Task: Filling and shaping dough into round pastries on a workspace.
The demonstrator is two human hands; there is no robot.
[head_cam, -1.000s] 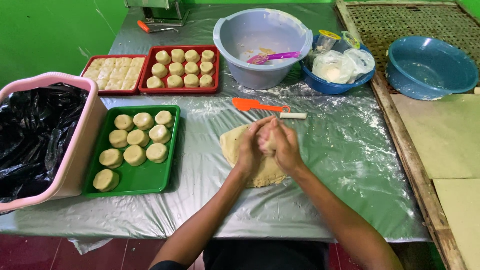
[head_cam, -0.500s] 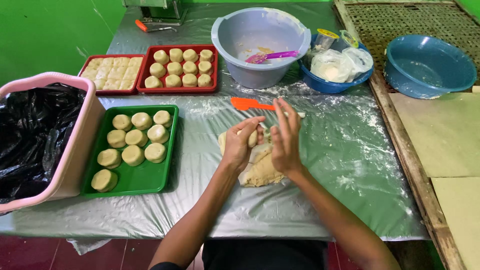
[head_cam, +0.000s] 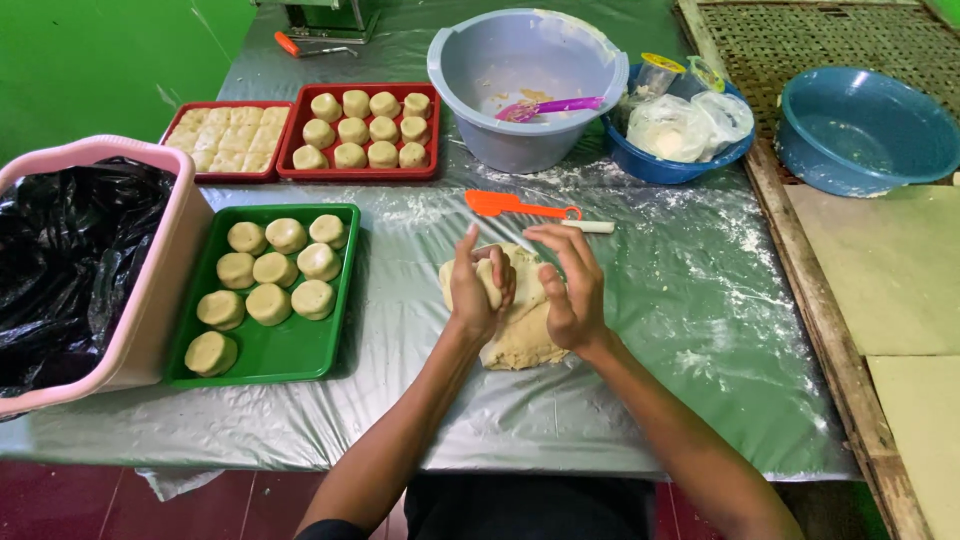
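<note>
My left hand (head_cam: pixel 477 287) is closed around a small piece of dough (head_cam: pixel 490 281) held just above the table. My right hand (head_cam: pixel 570 285) hovers beside it with fingers spread and curved, holding nothing. Under both hands lies a flat pale dough slab (head_cam: pixel 520 340) on the plastic-covered table (head_cam: pixel 640 400). To the left, a green tray (head_cam: pixel 280 355) holds several round dough pieces (head_cam: pixel 270 300).
Two red trays (head_cam: pixel 360 175) of dough pieces stand at the back left. An orange spatula (head_cam: pixel 510 206) lies beyond the slab. A grey basin (head_cam: pixel 530 135), a blue bowl with bags (head_cam: pixel 670 165), a blue basin (head_cam: pixel 865 130) and a pink bin with black liner (head_cam: pixel 160 300) surround the area.
My hands have come apart from a pressed-together pose. The left now holds a small dough piece by itself and the right has opened beside it.
</note>
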